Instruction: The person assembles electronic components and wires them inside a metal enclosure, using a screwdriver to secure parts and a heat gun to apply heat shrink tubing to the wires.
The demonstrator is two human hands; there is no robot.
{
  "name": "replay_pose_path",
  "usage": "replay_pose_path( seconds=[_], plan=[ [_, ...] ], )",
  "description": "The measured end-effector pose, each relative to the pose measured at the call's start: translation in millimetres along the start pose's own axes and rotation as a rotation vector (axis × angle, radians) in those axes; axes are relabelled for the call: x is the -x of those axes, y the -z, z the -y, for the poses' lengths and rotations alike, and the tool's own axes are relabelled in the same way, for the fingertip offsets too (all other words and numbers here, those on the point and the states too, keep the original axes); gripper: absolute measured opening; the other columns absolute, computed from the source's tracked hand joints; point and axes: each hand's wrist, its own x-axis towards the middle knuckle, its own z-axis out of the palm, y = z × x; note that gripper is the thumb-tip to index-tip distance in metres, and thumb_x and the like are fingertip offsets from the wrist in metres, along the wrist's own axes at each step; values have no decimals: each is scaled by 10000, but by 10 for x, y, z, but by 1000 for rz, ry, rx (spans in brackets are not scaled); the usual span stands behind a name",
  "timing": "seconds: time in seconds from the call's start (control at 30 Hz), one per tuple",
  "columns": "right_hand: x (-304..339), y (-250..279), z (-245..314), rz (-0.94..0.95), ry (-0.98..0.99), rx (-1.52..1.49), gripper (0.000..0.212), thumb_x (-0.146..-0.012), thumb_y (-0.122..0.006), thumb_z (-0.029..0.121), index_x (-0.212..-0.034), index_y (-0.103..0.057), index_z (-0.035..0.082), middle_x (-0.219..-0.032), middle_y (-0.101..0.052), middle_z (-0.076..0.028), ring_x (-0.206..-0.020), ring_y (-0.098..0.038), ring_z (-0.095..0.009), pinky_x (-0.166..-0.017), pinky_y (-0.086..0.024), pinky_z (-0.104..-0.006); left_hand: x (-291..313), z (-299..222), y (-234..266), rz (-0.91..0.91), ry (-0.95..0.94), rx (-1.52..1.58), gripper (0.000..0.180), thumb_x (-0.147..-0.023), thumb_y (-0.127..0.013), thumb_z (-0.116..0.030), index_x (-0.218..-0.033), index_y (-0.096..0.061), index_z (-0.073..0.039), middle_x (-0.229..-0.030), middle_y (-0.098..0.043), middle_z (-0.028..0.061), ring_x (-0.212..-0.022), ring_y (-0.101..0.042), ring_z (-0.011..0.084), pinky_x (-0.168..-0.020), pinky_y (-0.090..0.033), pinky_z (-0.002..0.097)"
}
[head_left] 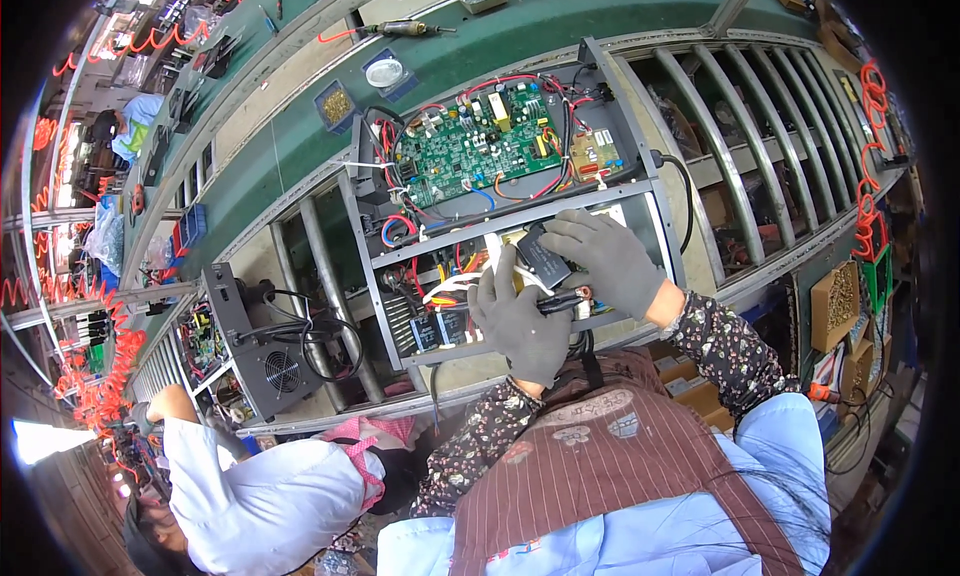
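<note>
Both hands wear grey gloves and work over the near compartment of an open dark metal chassis (520, 214). My right hand (608, 261) is closed on a black rectangular block-shaped component (541, 257), its fingers lying over the block's right side. Beside it, my left hand (522, 328) has its fingers bent among white wires (455, 286); what they grip is hidden. A thick black cable piece (563, 301) with a coppery end lies by the left thumb. Two dark blue-black blocks (438, 329) sit left of that hand. A green circuit board (475, 141) fills the far compartment.
The chassis rests on a metal roller conveyor (745, 161). Another dark unit with a fan (282, 371) stands to the left, near a co-worker in white (275, 491). Beyond are a screw tray (335, 106), a clear dish (385, 73) and a power screwdriver (405, 28).
</note>
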Motion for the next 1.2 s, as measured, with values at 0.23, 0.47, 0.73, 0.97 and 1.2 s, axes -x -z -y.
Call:
replay_pose_path(
  seconds=[0.23,0.47,0.73,0.97,1.2],
  plan=[
    [-47,-21,64,-34,64,214,328,-653,-550,97,-981,-542,82,-1030,-521,-47,-1050,-449,-208,-836,-402,-327,5,-10,-21,-41,-10,-14,191,-518,-656,-212,-567,-608,-34,-1240,-432,51,-1113,-340,339,-970,-199,465],
    [-116,17,106,16,87,244,315,-663,-539,88,-978,-535,87,-954,-520,-47,-976,-466,-220,-788,-435,-309,26,-25,-28,-54,4,-27,192,-522,-669,-205,-591,-620,-33,-1229,-439,50,-1102,-349,332,-953,-226,450],
    [-6,-132,41,-13,11,47,398,-600,-592,73,-990,-513,84,-920,-527,-50,-901,-485,-226,-737,-453,-312,25,29,-71,-105,-34,-3,171,-531,-662,-182,-584,-606,-28,-1227,-446,70,-1097,-357,342,-948,-227,462],
    [2,-89,16,98,-96,-153,479,-615,-624,69,-1075,-489,56,-969,-541,-94,-948,-497,-266,-764,-443,-350,50,77,51,5,-103,69,150,-532,-650,-156,-635,-627,-50,-1202,-473,91,-1112,-352,363,-952,-222,468],
    [-30,-73,-128,240,-65,-343,603,-604,-647,36,-1176,-457,59,-890,-566,-144,-843,-540,-307,-717,-436,-381,-27,369,231,201,-200,237,240,-534,-626,-76,-771,-649,-108,-1173,-482,119,-1119,-357,368,-922,-308,442]
  ],
)
